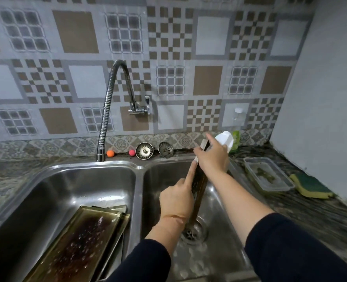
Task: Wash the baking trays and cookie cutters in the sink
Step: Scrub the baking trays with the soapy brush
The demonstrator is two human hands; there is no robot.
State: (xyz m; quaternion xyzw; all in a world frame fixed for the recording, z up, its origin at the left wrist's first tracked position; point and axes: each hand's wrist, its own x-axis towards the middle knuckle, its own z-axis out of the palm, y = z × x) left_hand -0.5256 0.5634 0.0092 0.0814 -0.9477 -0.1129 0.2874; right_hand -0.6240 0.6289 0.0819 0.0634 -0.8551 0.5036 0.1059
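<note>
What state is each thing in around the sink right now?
Tap: off, no water running.
Tray in hands: on edge in the right basin, dirty.
Left hand: gripping the tray's side.
Right hand: gripping the tray's top.
Stacked trays: leaning in the left basin, burnt and wet.
Strainers: out of the drains, propped against the wall.
Sponge: lying unused on the counter.
</note>
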